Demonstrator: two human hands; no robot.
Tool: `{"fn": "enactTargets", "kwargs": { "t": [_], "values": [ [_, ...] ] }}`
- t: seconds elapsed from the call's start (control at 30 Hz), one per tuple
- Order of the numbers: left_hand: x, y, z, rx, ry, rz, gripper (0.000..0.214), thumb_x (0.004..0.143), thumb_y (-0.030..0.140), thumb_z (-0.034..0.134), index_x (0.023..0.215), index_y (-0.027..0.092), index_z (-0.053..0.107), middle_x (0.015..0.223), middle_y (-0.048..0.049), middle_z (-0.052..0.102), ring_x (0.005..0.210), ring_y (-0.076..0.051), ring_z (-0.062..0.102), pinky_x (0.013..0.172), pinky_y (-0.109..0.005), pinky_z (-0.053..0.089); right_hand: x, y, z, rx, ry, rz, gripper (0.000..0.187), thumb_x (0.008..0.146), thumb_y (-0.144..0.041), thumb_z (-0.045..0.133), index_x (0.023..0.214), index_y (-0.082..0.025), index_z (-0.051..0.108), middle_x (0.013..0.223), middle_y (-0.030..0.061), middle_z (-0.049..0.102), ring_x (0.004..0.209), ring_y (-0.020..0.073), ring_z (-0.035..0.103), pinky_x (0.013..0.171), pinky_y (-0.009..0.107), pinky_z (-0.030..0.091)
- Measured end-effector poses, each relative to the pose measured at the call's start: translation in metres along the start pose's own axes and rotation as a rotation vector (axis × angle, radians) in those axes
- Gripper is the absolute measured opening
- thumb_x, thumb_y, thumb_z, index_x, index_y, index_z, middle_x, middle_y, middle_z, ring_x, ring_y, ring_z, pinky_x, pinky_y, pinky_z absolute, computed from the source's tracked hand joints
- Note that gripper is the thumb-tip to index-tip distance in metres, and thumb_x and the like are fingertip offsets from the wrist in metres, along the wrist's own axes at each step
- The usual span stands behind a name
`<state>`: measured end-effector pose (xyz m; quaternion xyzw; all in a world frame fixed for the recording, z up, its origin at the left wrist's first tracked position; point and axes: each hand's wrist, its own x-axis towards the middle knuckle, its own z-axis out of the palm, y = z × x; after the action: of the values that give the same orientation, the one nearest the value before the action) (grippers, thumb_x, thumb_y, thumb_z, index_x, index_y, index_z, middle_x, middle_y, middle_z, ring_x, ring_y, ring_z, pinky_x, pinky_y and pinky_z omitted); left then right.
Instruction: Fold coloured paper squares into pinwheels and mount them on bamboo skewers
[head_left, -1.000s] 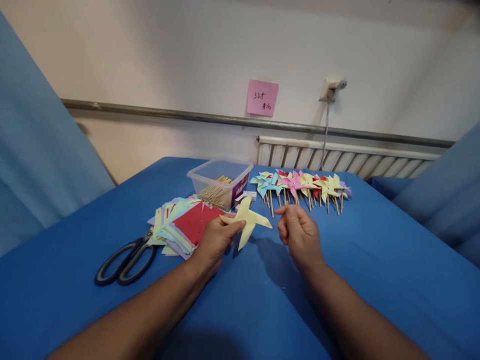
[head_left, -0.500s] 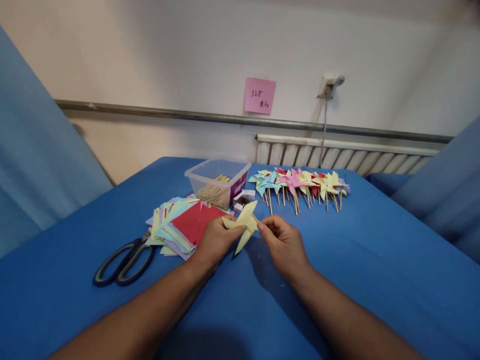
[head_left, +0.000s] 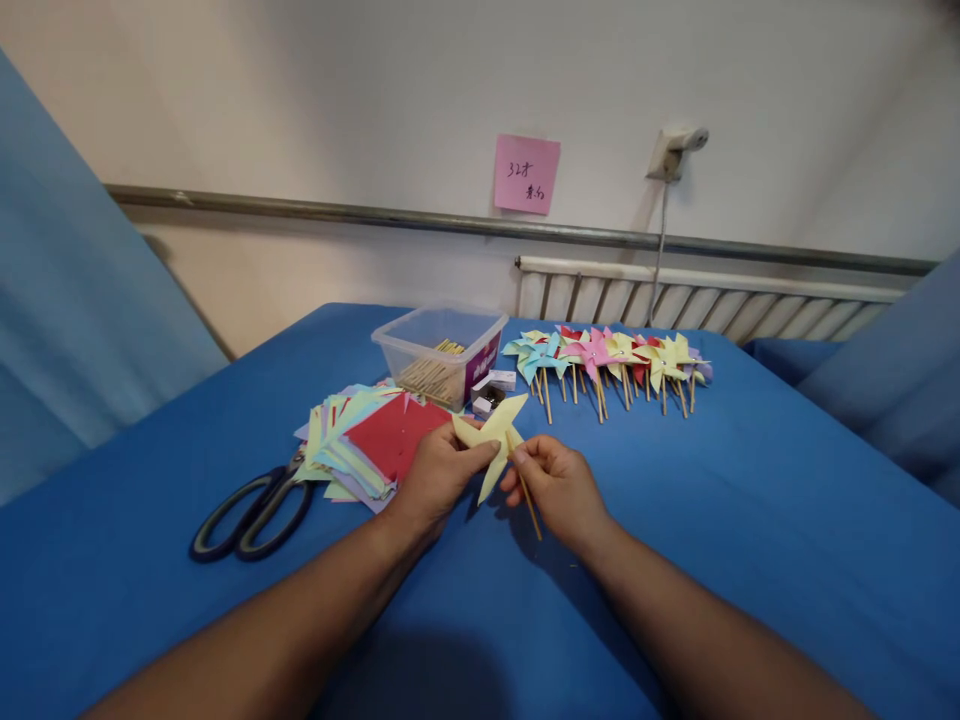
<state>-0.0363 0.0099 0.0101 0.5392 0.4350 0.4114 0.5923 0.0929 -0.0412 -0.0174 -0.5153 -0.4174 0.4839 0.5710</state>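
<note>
My left hand (head_left: 442,465) is closed on a pale yellow paper pinwheel (head_left: 491,435), its thumb pressed near the centre of the blades. Between the fingers of my right hand (head_left: 559,485) is a thin wooden stick (head_left: 531,505). The stick slants down toward me, its upper end in front of the pinwheel's right side; I cannot tell whether the two are joined. Just behind the pinwheel stands a small open box (head_left: 491,390) with dark bits inside. Left of my left hand lies a stack of coloured paper squares (head_left: 397,435), a red one on top.
Large dark-handled scissors (head_left: 251,510) lie left of the paper. A clear plastic tub (head_left: 442,350) of sticks stands behind. Several finished pinwheels (head_left: 596,355) lie at the back right of the blue-covered table (head_left: 750,540). A radiator (head_left: 705,295) runs along the wall.
The stick now shows in full, slanting down below my right hand; before, only a short end showed by the pinwheel. My right hand has turned and shifted slightly. The view has tilted slightly.
</note>
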Motion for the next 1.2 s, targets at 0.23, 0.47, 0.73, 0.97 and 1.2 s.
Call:
{"fn": "enactTargets", "kwargs": {
  "t": [0.23, 0.47, 0.73, 0.97, 1.2],
  "values": [
    [0.0007, -0.0017, 0.0005, -0.039, 0.005, -0.041, 0.027, 0.058, 0.027, 0.075, 0.076, 0.011, 0.063, 0.064, -0.0044, 0.066, 0.05, -0.015, 0.058, 0.047, -0.025, 0.043, 0.0, -0.0025, 0.0002, 0.044, 0.006, 0.013, 0.028, 0.076, -0.043, 0.064, 0.073, -0.016, 0.057, 0.058, 0.0001, 0.065, 0.044, 0.01, 0.057, 0.047, 0.023, 0.043],
    [0.0038, -0.0056, -0.0009, -0.06, 0.046, -0.071, 0.025, 0.055, 0.025, 0.075, 0.073, 0.011, 0.064, 0.059, -0.0039, 0.065, 0.048, -0.015, 0.057, 0.045, -0.024, 0.041, -0.0013, -0.0048, 0.0012, 0.037, 0.003, 0.059, 0.022, 0.073, -0.036, 0.066, 0.072, -0.015, 0.058, 0.058, -0.0004, 0.064, 0.045, 0.0092, 0.057, 0.046, 0.022, 0.043],
    [0.0026, -0.006, 0.0003, -0.039, 0.028, -0.062, 0.026, 0.057, 0.026, 0.075, 0.074, 0.011, 0.064, 0.063, -0.0055, 0.066, 0.05, -0.016, 0.059, 0.046, -0.025, 0.043, 0.0003, -0.0024, 0.0014, 0.051, 0.012, 0.114, 0.025, 0.068, -0.037, 0.07, 0.072, -0.015, 0.057, 0.057, 0.0004, 0.065, 0.045, 0.0099, 0.059, 0.045, 0.02, 0.043],
    [0.0031, -0.0071, -0.0002, -0.03, 0.003, -0.057, 0.025, 0.059, 0.027, 0.075, 0.073, 0.011, 0.062, 0.066, -0.0052, 0.066, 0.052, -0.015, 0.059, 0.048, -0.025, 0.044, 0.0005, -0.0034, 0.0019, 0.074, 0.005, 0.131, 0.029, 0.065, -0.039, 0.073, 0.07, -0.015, 0.056, 0.054, -0.0002, 0.064, 0.043, 0.0096, 0.058, 0.044, 0.021, 0.044],
    [0.0038, -0.0093, 0.0002, -0.025, 0.003, -0.056, 0.024, 0.06, 0.026, 0.075, 0.075, 0.012, 0.062, 0.066, -0.0047, 0.066, 0.053, -0.016, 0.059, 0.049, -0.026, 0.043, 0.0001, -0.0035, 0.0023, 0.08, 0.012, 0.136, 0.034, 0.063, -0.042, 0.076, 0.069, -0.016, 0.055, 0.052, -0.0016, 0.063, 0.041, 0.0091, 0.056, 0.043, 0.02, 0.043]
  ]
}}
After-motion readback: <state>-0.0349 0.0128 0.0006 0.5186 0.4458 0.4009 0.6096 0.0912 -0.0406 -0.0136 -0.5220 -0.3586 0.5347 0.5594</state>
